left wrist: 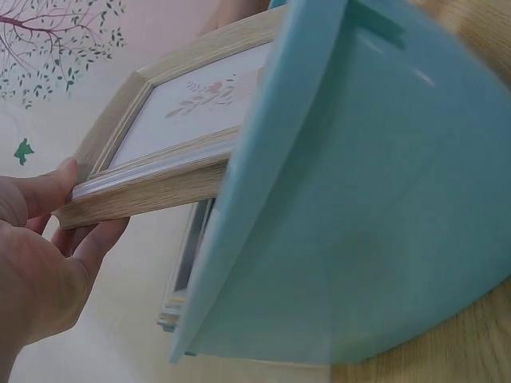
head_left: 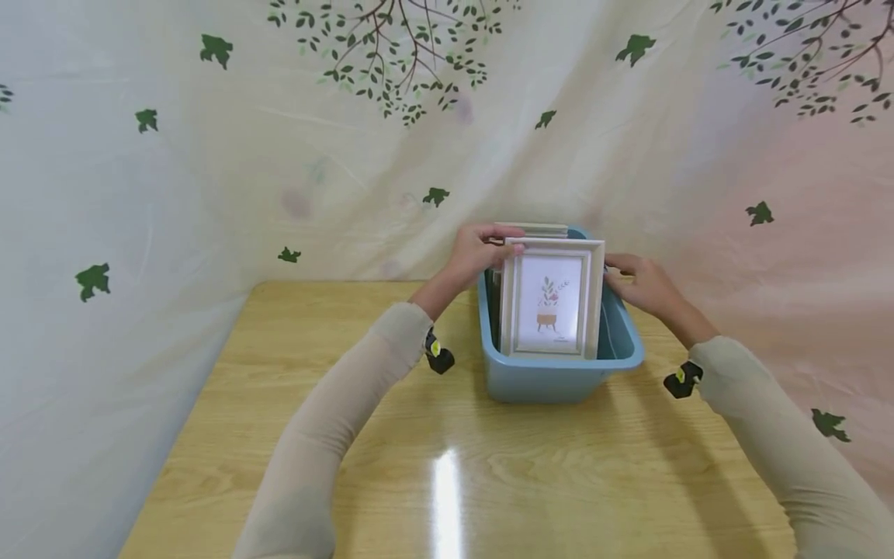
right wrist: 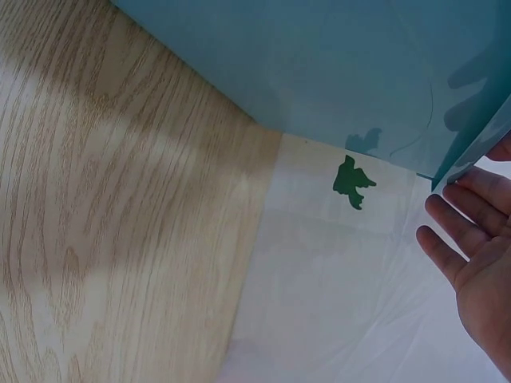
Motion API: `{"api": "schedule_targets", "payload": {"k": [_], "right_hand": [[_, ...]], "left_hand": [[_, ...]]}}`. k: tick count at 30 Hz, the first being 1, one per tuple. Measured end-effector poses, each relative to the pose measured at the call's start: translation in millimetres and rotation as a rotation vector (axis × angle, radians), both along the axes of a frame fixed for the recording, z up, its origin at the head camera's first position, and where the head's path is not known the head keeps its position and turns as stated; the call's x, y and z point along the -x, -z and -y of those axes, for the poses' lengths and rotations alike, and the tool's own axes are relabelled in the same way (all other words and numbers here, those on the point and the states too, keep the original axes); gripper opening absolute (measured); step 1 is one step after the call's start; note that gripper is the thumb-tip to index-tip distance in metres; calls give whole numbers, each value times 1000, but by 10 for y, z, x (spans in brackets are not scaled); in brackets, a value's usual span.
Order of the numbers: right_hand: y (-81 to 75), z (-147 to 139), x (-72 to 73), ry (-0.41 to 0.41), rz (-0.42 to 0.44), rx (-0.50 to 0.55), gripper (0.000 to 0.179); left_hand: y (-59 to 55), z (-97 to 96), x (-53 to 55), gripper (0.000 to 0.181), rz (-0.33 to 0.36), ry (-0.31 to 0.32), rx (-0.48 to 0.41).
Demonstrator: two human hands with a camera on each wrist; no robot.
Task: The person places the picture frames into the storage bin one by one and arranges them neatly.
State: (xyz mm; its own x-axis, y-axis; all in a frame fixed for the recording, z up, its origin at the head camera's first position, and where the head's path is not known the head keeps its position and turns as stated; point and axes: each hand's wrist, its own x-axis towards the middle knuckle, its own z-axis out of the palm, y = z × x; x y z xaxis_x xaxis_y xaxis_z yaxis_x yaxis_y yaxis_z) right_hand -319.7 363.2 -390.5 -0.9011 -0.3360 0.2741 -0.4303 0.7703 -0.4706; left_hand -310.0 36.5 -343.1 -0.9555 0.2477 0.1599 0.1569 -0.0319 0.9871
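A picture frame (head_left: 511,310) with a pale wooden border and a potted-plant print stands tilted in a blue plastic bin (head_left: 545,382). My left hand (head_left: 473,253) pinches its upper left corner, with the thumb on the front face and fingers behind, as the left wrist view shows. The frame's top rises above the rim. On the bin's right side, my right hand (head_left: 644,287) holds the rim (right wrist: 471,155), the fingers lying against its outer underside. Behind the pinched frame, more frames (head_left: 534,230) stand in the bin, mostly hidden.
The bin sits near the back edge of a wooden table (head_left: 335,341). Close behind hangs a pale curtain (head_left: 363,171) printed with branches and green birds. A small black camera is strapped to each wrist.
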Motion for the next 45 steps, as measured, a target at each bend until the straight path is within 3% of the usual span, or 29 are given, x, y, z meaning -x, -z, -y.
{"api": "schedule_targets", "payload": {"k": [7, 10, 16, 26, 31, 39, 45], "right_hand": [[-23, 23, 3, 27, 19, 41, 44], [-29, 28, 5, 14, 13, 42, 44], [3, -13, 0, -33, 3, 17, 49], [-38, -50, -20, -14, 35, -11, 52], [8, -36, -23, -18, 33, -10, 50], [10, -25, -55, -37, 3, -5, 48], [17, -20, -60, -43, 2, -12, 48]], "left_hand": [[-142, -55, -132, 27, -11, -19, 26], [-144, -66, -157, 27, -1, -24, 29], [19, -36, -93, 27, 11, 3, 88], [248, -8, -3, 24, -15, 25, 139], [349, 55, 55, 22, -90, 49, 196], [354, 122, 110, 23, -290, 127, 446], [315, 165, 94, 23, -336, 192, 584]]}}
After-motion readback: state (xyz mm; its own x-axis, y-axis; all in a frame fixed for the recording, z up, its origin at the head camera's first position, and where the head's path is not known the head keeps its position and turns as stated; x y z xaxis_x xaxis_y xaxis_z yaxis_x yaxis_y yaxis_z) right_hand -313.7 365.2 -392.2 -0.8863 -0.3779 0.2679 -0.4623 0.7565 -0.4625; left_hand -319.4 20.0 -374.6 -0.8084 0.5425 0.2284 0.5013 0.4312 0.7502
